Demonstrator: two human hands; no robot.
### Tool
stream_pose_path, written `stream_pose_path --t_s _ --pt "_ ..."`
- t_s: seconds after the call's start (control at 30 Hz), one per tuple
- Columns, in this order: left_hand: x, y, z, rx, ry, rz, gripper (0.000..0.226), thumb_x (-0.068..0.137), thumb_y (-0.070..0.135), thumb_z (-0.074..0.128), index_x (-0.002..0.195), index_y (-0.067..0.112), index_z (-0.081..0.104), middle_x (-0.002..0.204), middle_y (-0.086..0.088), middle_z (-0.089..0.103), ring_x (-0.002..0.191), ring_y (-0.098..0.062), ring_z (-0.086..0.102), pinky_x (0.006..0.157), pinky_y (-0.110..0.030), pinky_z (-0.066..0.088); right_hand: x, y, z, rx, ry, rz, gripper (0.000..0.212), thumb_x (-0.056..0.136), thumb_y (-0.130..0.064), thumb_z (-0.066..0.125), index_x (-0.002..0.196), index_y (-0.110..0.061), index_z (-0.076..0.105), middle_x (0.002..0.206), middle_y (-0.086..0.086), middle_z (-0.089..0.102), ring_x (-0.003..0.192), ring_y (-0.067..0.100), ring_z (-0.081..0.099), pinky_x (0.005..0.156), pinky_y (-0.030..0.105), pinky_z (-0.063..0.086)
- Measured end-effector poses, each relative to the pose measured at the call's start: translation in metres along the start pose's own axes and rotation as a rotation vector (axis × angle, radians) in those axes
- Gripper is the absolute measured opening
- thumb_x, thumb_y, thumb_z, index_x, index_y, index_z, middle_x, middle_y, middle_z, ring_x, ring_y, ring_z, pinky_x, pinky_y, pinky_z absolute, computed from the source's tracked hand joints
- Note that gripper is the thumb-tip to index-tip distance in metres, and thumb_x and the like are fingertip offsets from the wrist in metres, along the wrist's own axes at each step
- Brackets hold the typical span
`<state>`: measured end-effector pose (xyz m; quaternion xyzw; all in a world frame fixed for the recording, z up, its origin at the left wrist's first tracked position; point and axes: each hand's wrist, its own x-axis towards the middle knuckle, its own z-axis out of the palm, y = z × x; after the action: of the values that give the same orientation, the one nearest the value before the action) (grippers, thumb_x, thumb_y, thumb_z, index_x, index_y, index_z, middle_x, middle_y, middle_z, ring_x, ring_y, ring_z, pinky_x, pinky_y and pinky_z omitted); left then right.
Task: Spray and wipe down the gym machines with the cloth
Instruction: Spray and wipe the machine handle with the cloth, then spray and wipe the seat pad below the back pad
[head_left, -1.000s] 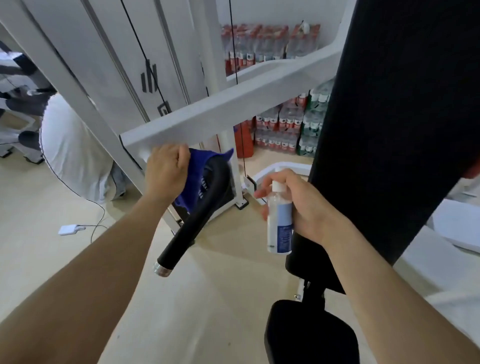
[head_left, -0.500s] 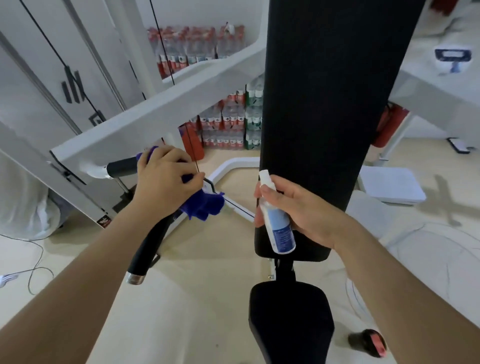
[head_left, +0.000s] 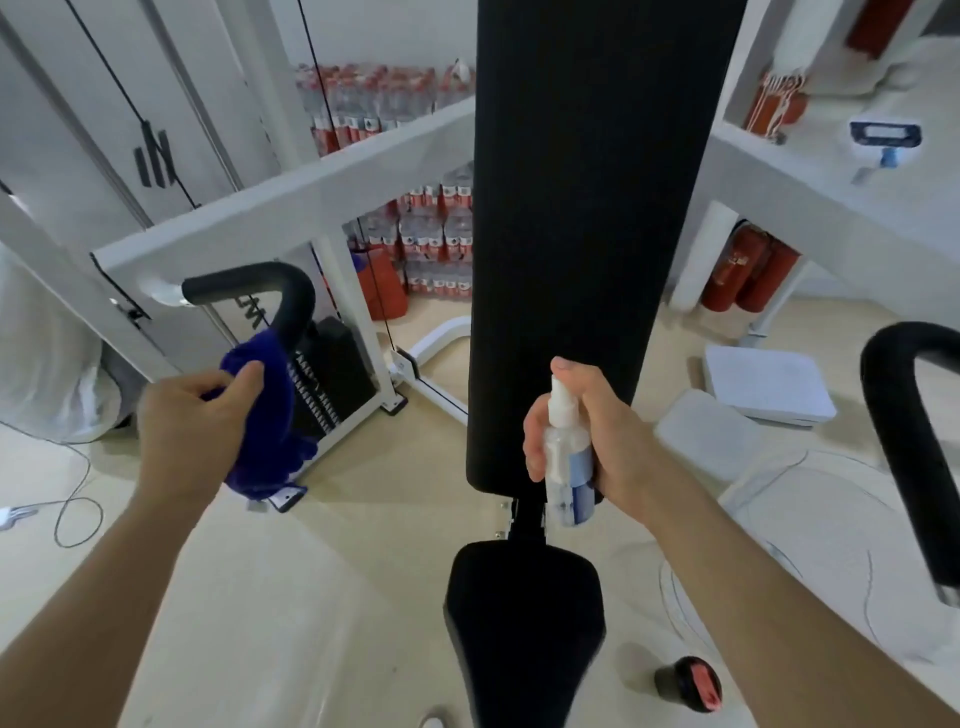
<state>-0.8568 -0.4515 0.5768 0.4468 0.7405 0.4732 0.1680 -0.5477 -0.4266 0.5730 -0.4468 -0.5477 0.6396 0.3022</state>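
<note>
My left hand (head_left: 189, 423) grips a blue cloth (head_left: 267, 415) wrapped around the lower part of the machine's black left handle (head_left: 270, 283). My right hand (head_left: 597, 431) holds a small clear spray bottle (head_left: 566, 457) with a white nozzle and blue label, upright in front of the bottom of the tall black back pad (head_left: 592, 208). The black seat (head_left: 522, 618) lies below the pad. A second black handle (head_left: 904, 441) curves down at the right edge. The white frame arm (head_left: 291, 208) carries the left handle.
A black weight stack (head_left: 332, 379) stands behind the cloth. Packs of water bottles (head_left: 436, 244) are piled at the back wall, red fire extinguishers (head_left: 748, 275) at the right. White boxes (head_left: 769, 384) and a cable (head_left: 72, 499) lie on the beige floor.
My left hand has slid the cloth down the left handle from its top bend to its lower part. The view swung right, centring the back pad. The right hand stays on the bottle.
</note>
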Motion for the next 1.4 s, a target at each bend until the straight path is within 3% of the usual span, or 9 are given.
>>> stream_pose_path --t_s 0.13,0.23,0.4,0.57,0.8,0.97,1.13,1.23,1.4 --pt "-0.051 0.026 -0.005 -0.130 0.000 -0.055 0.021 0.091 0.031 0.064 0.074 0.020 0.059 0.073 -0.003 0.060 0.065 -0.020 0.058 0.057 -0.030 0.046 -0.029 0.031 -0.014 -0.065 -0.022 0.070 0.068 0.085 -0.063 0.032 0.058 -0.006 0.056 0.061 0.015 0.059 0.060 0.024 0.056 0.075 0.040 0.048" --pt "-0.086 0.023 0.015 -0.061 -0.110 -0.073 0.022 0.085 0.019 0.072 0.077 0.025 0.052 0.079 -0.001 0.060 0.075 -0.017 0.060 0.065 -0.033 0.050 -0.046 0.063 -0.022 -0.125 -0.023 0.146 0.079 0.090 -0.069 0.028 0.066 -0.001 0.058 0.062 0.015 0.060 0.058 0.021 0.058 0.078 0.038 0.049" --pt "-0.135 -0.040 0.078 0.021 -0.381 -0.231 0.023 0.092 0.003 0.058 0.086 0.023 0.049 0.093 -0.005 0.063 0.088 -0.023 0.061 0.067 -0.038 0.054 -0.051 0.142 -0.030 -0.148 0.010 0.348 0.076 0.095 -0.065 0.028 0.061 -0.003 0.055 0.057 0.012 0.059 0.053 0.021 0.057 0.075 0.035 0.049" --pt "-0.165 -0.123 0.135 0.048 -0.543 -0.354 0.020 0.097 0.000 0.045 0.080 0.012 0.049 0.081 -0.008 0.066 0.075 -0.027 0.063 0.060 -0.039 0.054 -0.027 0.233 -0.018 -0.077 0.145 0.531 0.064 0.096 -0.052 0.040 0.058 -0.003 0.054 0.053 0.014 0.057 0.043 0.022 0.054 0.056 0.027 0.050" --pt "-0.172 -0.214 0.180 -0.210 -0.416 -0.655 0.011 0.091 0.015 0.065 0.088 0.017 0.054 0.073 -0.013 0.067 0.065 -0.031 0.059 0.068 -0.044 0.052 0.031 0.354 0.013 -0.082 0.155 0.640 0.065 0.093 -0.055 0.044 0.053 -0.005 0.054 0.047 0.007 0.057 0.042 0.019 0.056 0.056 0.026 0.051" --pt "-0.164 -0.255 0.192 -0.436 -0.391 -0.938 0.032 0.084 0.000 0.068 0.109 0.015 0.056 0.082 -0.019 0.062 0.067 -0.033 0.060 0.064 -0.042 0.051 0.074 0.386 0.029 -0.097 0.136 0.614 0.057 0.092 -0.048 0.043 0.057 -0.006 0.056 0.051 0.007 0.059 0.046 0.019 0.057 0.060 0.028 0.051" --pt "-0.160 -0.277 0.191 -0.623 -0.403 -1.003 0.048 0.082 -0.013 0.055 0.122 0.014 0.054 0.099 -0.017 0.060 0.087 -0.038 0.062 0.065 -0.046 0.057 0.093 0.401 0.028 -0.102 0.149 0.708 0.069 0.087 -0.068 0.043 0.056 -0.008 0.059 0.052 0.007 0.062 0.048 0.020 0.060 0.060 0.030 0.053" --pt "-0.160 -0.288 0.188 -0.729 -0.417 -1.033 0.057 0.078 -0.016 0.050 0.125 0.015 0.054 0.104 -0.019 0.059 0.091 -0.038 0.061 0.070 -0.043 0.055 0.096 0.405 0.020 -0.085 0.242 0.696 0.063 0.090 -0.059 0.046 0.058 -0.006 0.057 0.051 0.007 0.061 0.047 0.020 0.059 0.059 0.030 0.053" --pt "-0.157 -0.295 0.192 -0.767 -0.440 -0.970 0.056 0.069 -0.018 0.048 0.114 0.014 0.060 0.098 -0.015 0.062 0.087 -0.035 0.063 0.057 -0.036 0.060 0.083 0.414 -0.013 -0.050 0.483 0.655 0.055 0.091 -0.046 0.046 0.058 -0.003 0.054 0.046 0.009 0.056 0.041 0.022 0.053 0.048 0.026 0.047"
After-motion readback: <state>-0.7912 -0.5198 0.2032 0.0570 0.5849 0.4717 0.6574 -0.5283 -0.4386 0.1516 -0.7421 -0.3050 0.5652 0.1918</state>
